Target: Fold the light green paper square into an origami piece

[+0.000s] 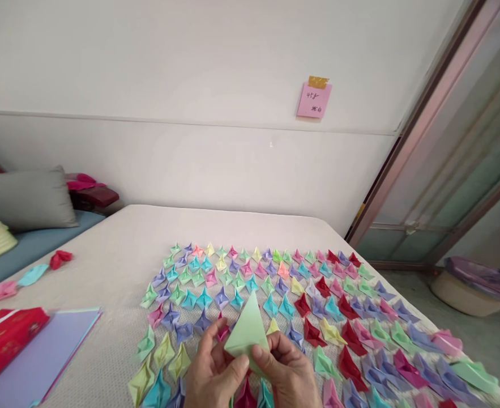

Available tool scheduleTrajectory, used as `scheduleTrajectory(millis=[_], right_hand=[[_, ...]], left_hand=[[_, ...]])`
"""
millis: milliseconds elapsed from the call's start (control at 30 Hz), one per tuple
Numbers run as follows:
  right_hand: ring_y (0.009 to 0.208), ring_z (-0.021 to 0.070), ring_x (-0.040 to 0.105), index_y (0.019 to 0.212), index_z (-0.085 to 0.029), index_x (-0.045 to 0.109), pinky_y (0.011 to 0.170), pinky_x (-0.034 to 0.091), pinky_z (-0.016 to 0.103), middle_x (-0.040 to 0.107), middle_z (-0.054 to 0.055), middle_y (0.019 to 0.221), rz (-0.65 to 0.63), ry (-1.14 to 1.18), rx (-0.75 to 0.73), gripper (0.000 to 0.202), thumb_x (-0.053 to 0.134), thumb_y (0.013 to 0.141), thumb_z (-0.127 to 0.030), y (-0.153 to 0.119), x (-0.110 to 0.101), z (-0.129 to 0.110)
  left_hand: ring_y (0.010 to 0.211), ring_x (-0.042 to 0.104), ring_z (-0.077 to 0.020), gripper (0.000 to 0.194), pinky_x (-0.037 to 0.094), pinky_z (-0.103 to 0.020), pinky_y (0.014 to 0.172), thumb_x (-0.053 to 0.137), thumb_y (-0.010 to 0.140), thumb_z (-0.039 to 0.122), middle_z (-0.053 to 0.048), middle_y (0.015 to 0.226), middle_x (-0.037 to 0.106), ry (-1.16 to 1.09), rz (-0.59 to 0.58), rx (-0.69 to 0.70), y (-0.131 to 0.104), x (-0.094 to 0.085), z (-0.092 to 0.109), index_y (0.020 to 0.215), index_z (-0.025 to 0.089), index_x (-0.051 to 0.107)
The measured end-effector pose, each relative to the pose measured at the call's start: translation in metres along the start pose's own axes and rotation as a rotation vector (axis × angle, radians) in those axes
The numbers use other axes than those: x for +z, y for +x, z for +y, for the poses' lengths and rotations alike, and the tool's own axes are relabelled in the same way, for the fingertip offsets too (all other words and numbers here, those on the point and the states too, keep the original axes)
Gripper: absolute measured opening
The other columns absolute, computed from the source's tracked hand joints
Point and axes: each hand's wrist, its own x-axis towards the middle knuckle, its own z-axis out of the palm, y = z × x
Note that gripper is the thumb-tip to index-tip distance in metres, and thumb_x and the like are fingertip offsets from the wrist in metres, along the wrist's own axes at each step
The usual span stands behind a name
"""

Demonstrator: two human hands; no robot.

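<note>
Two hands meet at the bottom middle of the view around one pale green folded paper (247, 327), a triangular piece whose point stands up and away from the fingers. The left hand (213, 377) pinches the lower left edge between thumb and fingers, and the right hand (287, 374) pinches the lower right corner the same way, so both are closed on the sheet and hold it just above the surface.

Paper of this kind looks very light and thin; it should bend at a touch, keep any crease pressed into it, and tear or crumple if squeezed hard. The lower edge and the folded corners, where layers overlap, seem the firmest places to grip, while the free tip would flop.

Under and beyond the fingers lies a broad spread of small folded paper shapes (275, 300) in green, blue, purple, pink, red and yellow, set in close rows on a pale bed (118, 255). Left of the fingers, near the edge of the view, a stack of flat coloured sheets (46, 354) rests beside a red packet (3, 340). Farther left, a few loose folded pieces (33, 273) sit well apart from the rows, with a grey pillow (29, 198) behind them. High beyond the fingers, a pink note (313, 99) is taped to the wall.
</note>
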Motion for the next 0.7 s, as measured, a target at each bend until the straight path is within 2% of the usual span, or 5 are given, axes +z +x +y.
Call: scheduleTrajectory(millis=[167,267,333,533,700], right_hand=[[0.046,0.0106,0.050,0.056,-0.018,0.059,0.049,0.035,0.023,0.062,-0.002,0.050,-0.037,-0.021,0.051,0.039,0.092,0.052,-0.036,0.003,-0.003,0.006],[0.057,0.0156,0.058,0.069,-0.015,0.073,0.062,0.044,0.028,0.068,0.002,0.060,-0.166,-0.083,0.111,0.031,0.090,0.054,-0.035,0.000,0.000,-0.001],[0.061,0.0164,0.057,0.077,-0.013,0.078,0.067,0.044,0.029,0.068,0.004,0.064,-0.269,-0.165,0.169,0.028,0.086,0.060,-0.035,-0.003,0.004,-0.010],[0.057,0.0115,0.042,0.066,-0.014,0.077,0.060,0.032,0.025,0.056,-0.001,0.057,-0.340,-0.413,0.137,0.017,0.074,0.068,-0.030,-0.009,0.014,-0.032],[0.050,0.0098,0.037,0.055,-0.014,0.067,0.052,0.027,0.025,0.050,-0.003,0.050,-0.339,-0.469,0.158,0.017,0.069,0.064,-0.029,-0.004,0.010,-0.025]], left_hand=[[0.089,0.075,-0.0326,0.080,0.055,-0.036,0.080,0.090,0.053,0.024,-0.017,0.091,0.082,0.019,0.038,0.011,0.000,0.001,-0.001,0.123,0.013,0.053],[0.093,0.074,-0.0338,0.077,0.055,-0.038,0.082,0.089,0.055,0.025,-0.018,0.098,0.081,0.032,0.064,0.046,-0.004,0.002,0.005,0.124,0.013,0.055],[0.095,0.073,-0.0350,0.075,0.055,-0.039,0.082,0.088,0.056,0.026,-0.019,0.101,0.080,0.064,0.062,0.072,-0.005,0.002,0.010,0.124,0.013,0.057],[0.086,0.075,-0.0328,0.070,0.056,-0.036,0.072,0.087,0.057,0.023,-0.019,0.103,0.080,0.095,0.014,0.084,-0.006,-0.001,0.012,0.121,0.013,0.058],[0.091,0.075,-0.0321,0.069,0.055,-0.034,0.074,0.087,0.057,0.021,-0.020,0.105,0.079,0.067,0.024,0.069,-0.005,-0.002,0.010,0.119,0.012,0.058]])
